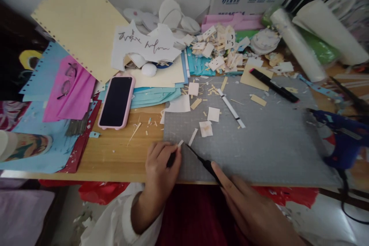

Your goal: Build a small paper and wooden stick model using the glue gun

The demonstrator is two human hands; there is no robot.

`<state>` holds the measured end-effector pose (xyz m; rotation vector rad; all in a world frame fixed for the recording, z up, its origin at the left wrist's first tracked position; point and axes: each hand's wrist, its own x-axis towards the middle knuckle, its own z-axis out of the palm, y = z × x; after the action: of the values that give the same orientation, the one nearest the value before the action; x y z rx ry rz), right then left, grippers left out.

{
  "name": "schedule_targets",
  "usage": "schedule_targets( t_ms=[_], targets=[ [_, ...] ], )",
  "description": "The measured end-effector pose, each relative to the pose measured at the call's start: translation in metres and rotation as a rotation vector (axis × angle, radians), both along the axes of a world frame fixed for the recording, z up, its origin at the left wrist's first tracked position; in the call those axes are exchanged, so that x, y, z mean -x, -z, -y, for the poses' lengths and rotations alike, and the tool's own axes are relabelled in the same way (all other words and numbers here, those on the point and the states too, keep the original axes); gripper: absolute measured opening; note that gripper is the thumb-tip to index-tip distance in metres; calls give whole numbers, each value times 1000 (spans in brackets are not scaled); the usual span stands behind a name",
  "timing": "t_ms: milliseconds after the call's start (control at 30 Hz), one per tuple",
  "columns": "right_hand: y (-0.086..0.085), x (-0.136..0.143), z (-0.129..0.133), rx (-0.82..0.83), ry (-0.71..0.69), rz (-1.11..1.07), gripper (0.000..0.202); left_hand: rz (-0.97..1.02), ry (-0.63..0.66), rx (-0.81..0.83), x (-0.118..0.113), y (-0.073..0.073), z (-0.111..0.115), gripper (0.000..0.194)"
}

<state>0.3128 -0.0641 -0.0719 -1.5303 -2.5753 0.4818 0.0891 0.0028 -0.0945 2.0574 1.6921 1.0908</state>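
Observation:
My left hand (163, 165) is closed at the mat's front left edge, with a small white strip (180, 143) pinched between thumb and forefinger. Something dark shows inside its curled fingers, mostly hidden. In my right hand (253, 203) is a slim black pointed tool (206, 163); its exact kind is unclear. Its tip lies just right of the pinched strip, with a small gap showing. Beyond the tip, a pale strip (193, 137) rests on the grey cutting mat (259, 142). Small white squares (213, 114) and a white pen (230, 107) lie farther back.
A blue glue gun (340, 138) stands at the right, its cord hanging down. A phone (117, 102) and glasses (68, 80) lie left. Behind are a pile of small face-drawn pieces (216, 62), a black marker (273, 84), paper sheets and a white roll (298, 44). A cup (25, 146) lies far left.

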Motion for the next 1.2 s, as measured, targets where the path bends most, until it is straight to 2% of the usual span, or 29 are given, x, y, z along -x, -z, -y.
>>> schedule_targets(
  t_ms=[133, 300, 467, 533, 633, 733, 833, 900, 1000, 1100, 1200],
  targets=[
    [-11, -17, -3, 117, 34, -182, 54, 86, 20, 98, 4, -3, -1, 4],
    [-35, -26, -28, 75, 141, -326, 53, 330, -4, 291, 13, -17, -1, 6],
    [-44, -1, -100, -58, 50, -335, 54, 544, -29, 420, 22, -28, 6, 8],
    [-41, 21, -136, -63, 11, -286, 52, 558, -40, 445, 25, -29, 10, 10],
    [-31, 57, -185, -165, -117, -219, 51, 563, -65, 462, 27, -29, 17, 14],
    [-28, 76, -213, -227, -181, -206, 48, 563, -85, 460, 30, -30, 21, 17],
    [-39, 68, -205, -273, -214, -342, 41, 548, -64, 446, 33, -32, 20, 17],
    [-50, 52, -182, -256, -232, -475, 34, 521, -34, 429, 32, -32, 17, 14],
    [-58, 26, -134, -181, -207, -514, 28, 484, 58, 400, 22, -32, 11, 9],
    [-51, 10, -94, -78, -257, -448, 34, 459, 234, 417, 4, -35, 4, 10],
    [-36, 3, -72, -16, -226, -437, 38, 436, 378, 444, -16, -39, -2, 10]
  ],
)
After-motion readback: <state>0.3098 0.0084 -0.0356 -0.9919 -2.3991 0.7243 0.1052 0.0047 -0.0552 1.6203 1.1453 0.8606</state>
